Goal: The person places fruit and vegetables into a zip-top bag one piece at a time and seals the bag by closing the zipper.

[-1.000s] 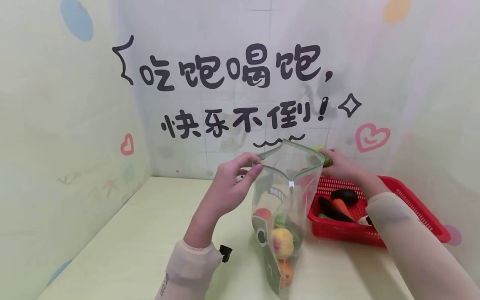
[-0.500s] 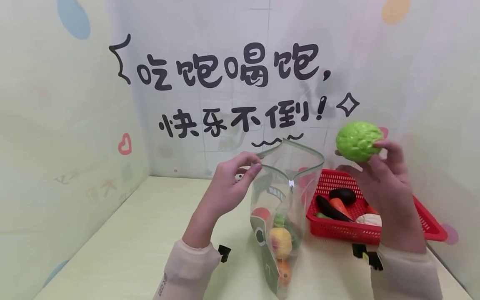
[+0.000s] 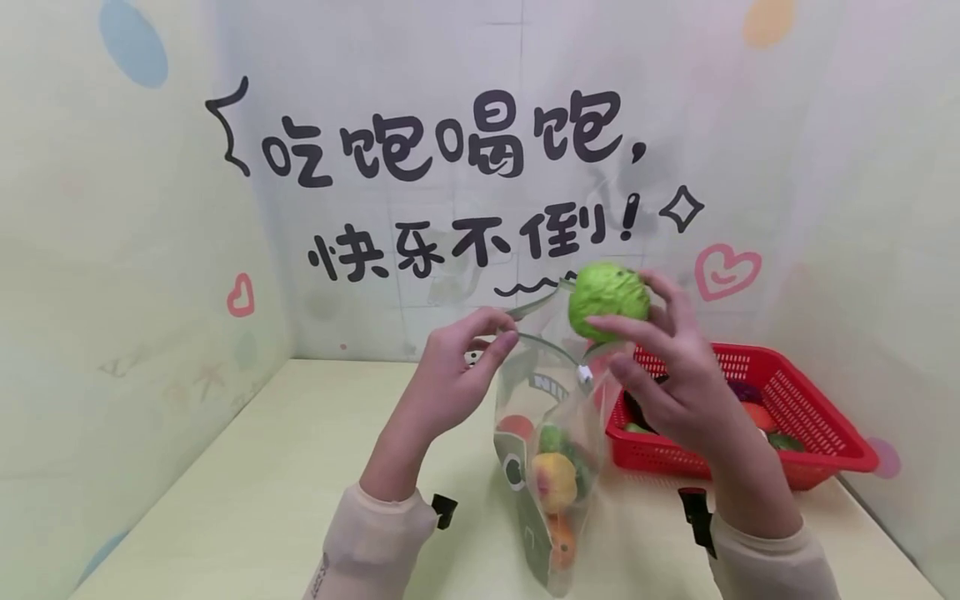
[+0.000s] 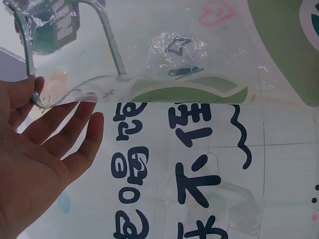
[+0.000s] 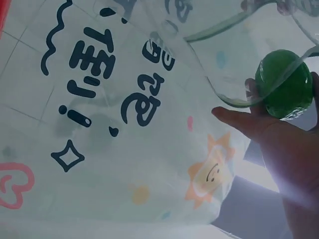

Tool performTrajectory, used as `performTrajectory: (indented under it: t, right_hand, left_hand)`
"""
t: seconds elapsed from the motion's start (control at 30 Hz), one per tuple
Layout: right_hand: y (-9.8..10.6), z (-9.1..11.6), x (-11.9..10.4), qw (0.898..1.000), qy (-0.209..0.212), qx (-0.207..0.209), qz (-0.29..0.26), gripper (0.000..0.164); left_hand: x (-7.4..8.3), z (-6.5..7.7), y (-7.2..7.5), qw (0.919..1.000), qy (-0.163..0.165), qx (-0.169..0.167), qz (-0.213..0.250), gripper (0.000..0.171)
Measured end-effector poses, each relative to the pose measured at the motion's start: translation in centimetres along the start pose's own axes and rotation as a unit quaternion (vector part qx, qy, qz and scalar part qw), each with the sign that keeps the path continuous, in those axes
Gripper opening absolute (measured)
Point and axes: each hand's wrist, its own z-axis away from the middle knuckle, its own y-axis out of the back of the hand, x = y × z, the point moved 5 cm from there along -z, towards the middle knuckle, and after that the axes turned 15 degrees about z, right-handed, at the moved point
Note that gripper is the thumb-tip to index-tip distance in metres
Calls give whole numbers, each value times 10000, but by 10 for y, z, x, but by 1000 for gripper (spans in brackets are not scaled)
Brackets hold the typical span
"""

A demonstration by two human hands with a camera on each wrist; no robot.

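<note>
A clear plastic zip bag (image 3: 551, 400) with green edging stands upright on the table, its mouth spread at the top. Pinched between the thumb and fingers of my left hand (image 3: 468, 367) is the left edge of that mouth; the left wrist view also shows this hand (image 4: 55, 144) at the rim. My right hand (image 3: 678, 367) holds a wrinkled green toy cabbage (image 3: 609, 302) right at the bag's opening, overlapping the rim in the head view. Through the plastic I see a yellow toy fruit (image 3: 555, 483), an orange (image 3: 561, 542) and something green above them.
To the right of the bag sits a red perforated basket (image 3: 817, 433) holding several toy vegetables, partly hidden behind my right hand and forearm. A printed back wall (image 3: 420, 308) rises behind the pale table (image 3: 300, 483), with side walls left and right.
My right hand rose from behind the bag with the toy cabbage, swung out over the basket, then came back left to the bag's mouth. The left hand kept its pinch on the rim.
</note>
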Motion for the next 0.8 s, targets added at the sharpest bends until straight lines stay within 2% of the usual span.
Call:
performTrajectory:
  t: [0.13,0.23,0.47,0.6,0.8]
  right_hand:
    - [-19,6,16,9972,-77,-617,412,35]
    - [-24,8,24,9931,-157,-829,809,42]
    - [-21,9,31,9878,-175,-927,1237,44]
    - [-20,12,35,9872,-98,-968,1265,34]
    - [-20,13,42,9894,-41,-721,1258,25]
  left_hand:
    - [0,0,3,10000,-43,-5,66,10]
    - [0,-1,4,10000,-51,-34,54,10]
    - [-1,-7,1,9999,-56,-92,31,12]
    - [-3,-8,-1,10000,-17,-87,9,12]
    - [-7,-7,0,9999,6,138,-62,10]
